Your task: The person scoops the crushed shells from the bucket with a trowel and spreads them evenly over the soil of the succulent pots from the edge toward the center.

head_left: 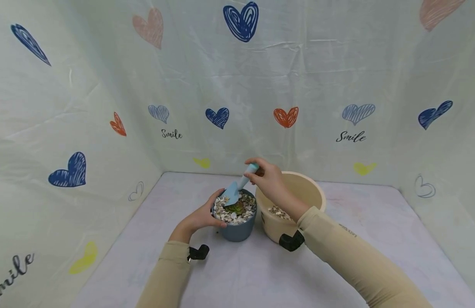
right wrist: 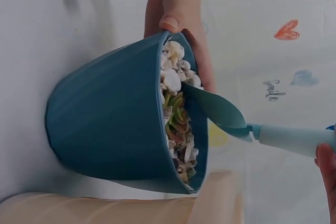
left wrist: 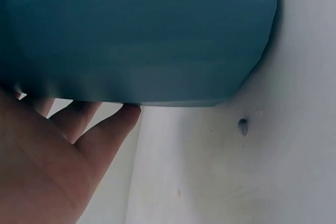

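Observation:
A blue plant pot (head_left: pixel 238 232) stands on the table, filled with pebbles and small shells (right wrist: pixel 171 80) around a green and reddish succulent (head_left: pixel 237 208). My left hand (head_left: pixel 203 215) holds the pot at its left side, thumb at the near rim and fingers round the far side; in the left wrist view fingertips (left wrist: pixel 130 113) touch the blue wall. My right hand (head_left: pixel 269 178) grips the handle of a light blue trowel (head_left: pixel 232 193). Its blade (right wrist: pixel 218 109) points down into the pot, the tip at the pebbles beside the succulent.
Close to the pot's right stands a larger cream bucket (head_left: pixel 312 188) with more pebbles (head_left: pixel 279 212) at its bottom, under my right forearm. A small dark bit (left wrist: pixel 242 126) lies on the pale tabletop (head_left: pixel 256 278). A heart-printed curtain (head_left: pixel 253 81) hangs behind and at the sides.

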Demonstrator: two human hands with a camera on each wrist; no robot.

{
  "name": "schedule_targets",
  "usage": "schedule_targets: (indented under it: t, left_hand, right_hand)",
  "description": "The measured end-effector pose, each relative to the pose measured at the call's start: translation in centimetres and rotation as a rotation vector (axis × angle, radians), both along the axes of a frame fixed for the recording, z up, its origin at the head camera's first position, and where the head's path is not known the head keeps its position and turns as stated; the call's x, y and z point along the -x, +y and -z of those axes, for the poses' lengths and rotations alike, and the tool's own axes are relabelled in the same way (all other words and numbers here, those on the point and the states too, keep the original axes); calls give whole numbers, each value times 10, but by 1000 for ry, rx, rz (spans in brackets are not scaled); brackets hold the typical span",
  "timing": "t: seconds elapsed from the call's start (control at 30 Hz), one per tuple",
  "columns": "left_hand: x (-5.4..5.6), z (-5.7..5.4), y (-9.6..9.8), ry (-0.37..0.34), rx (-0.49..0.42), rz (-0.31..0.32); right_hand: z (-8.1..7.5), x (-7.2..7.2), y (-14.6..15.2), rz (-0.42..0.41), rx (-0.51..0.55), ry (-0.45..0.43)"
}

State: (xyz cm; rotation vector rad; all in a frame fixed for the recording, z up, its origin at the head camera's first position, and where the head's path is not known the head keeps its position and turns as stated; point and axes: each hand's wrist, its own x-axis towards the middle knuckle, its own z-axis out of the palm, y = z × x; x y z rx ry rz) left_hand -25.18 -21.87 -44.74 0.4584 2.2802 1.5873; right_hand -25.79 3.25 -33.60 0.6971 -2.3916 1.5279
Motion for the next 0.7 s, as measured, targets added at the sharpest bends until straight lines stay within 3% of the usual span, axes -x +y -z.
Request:
schedule_targets:
  t: [0.7]
  left_hand:
    - [-12,4,15,45,-63,-81]
  right_hand:
    - [-7,1,1,46,-25,30]
